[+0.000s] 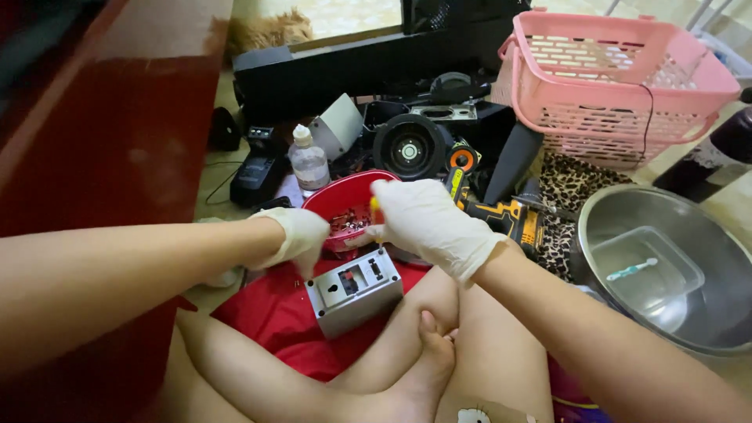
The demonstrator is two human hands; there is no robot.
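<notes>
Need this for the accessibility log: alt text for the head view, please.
Two gloved hands work over a small grey metal box on a red cloth: the left hand steadies it, the right hand holds a yellow-handled screwdriver upright over it. Behind sit a red bowl of small parts, a cordless drill, a pink basket and a steel basin.

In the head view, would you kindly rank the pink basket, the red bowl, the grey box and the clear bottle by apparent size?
Largest to smallest as they look:
1. pink basket
2. red bowl
3. grey box, close to the bowl and nearer the camera, so unsure
4. clear bottle
</notes>
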